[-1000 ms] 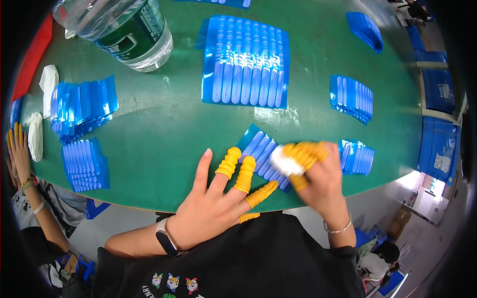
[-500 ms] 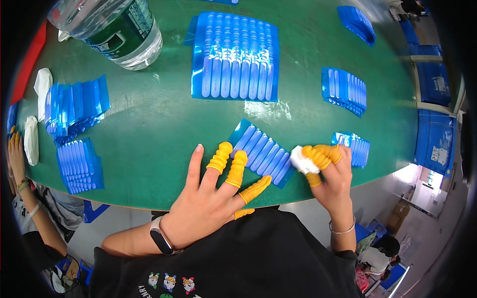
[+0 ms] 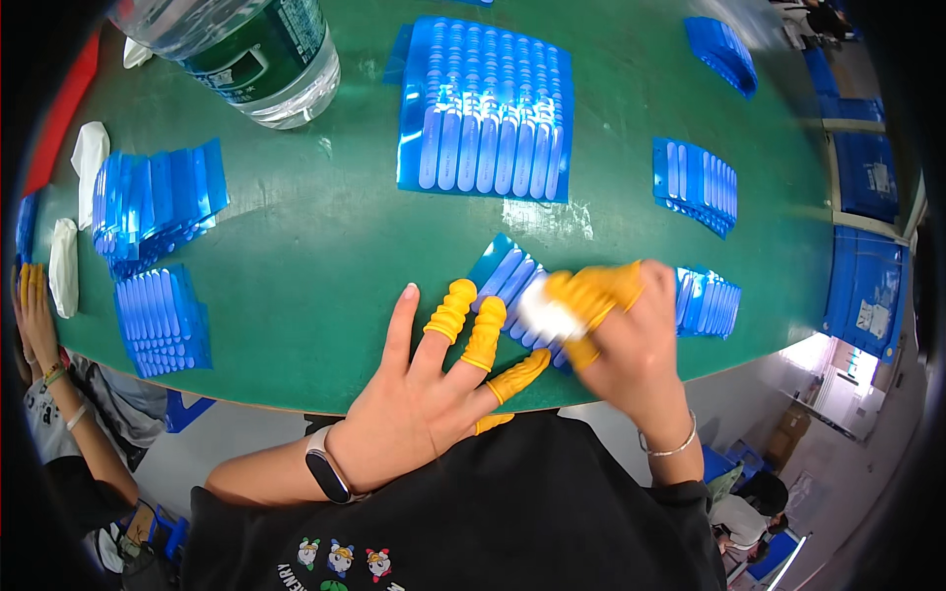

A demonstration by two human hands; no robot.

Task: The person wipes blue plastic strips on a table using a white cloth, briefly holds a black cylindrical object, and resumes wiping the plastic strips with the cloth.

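Observation:
A small blue film sheet with a row of long rounded strips [image 3: 505, 275] lies at a slant on the green table near its front edge. My left hand [image 3: 424, 394], fingers spread and several in yellow finger cots, rests with its fingertips along the sheet's left and near edge. Over the sheet's right part, my right hand [image 3: 626, 320] pinches a white wad of cloth or tissue [image 3: 550, 310], against or just above the strips. Yellow cots cover its fingers too. The wad and hand are smeared by motion and hide much of the sheet.
Beyond lies a larger stack of blue strip sheets [image 3: 485, 108]. Other stacks sit at the left [image 3: 158, 202], near left [image 3: 161, 320] and right [image 3: 696, 185]. A large water bottle [image 3: 266, 69] stands at the back left. Another person's hand [image 3: 37, 320] rests at the left edge.
My right hand has moved left with the white wad, from the sheet's right end onto its strips. My left hand stays at the sheet's edge. The whole view has shifted slightly.

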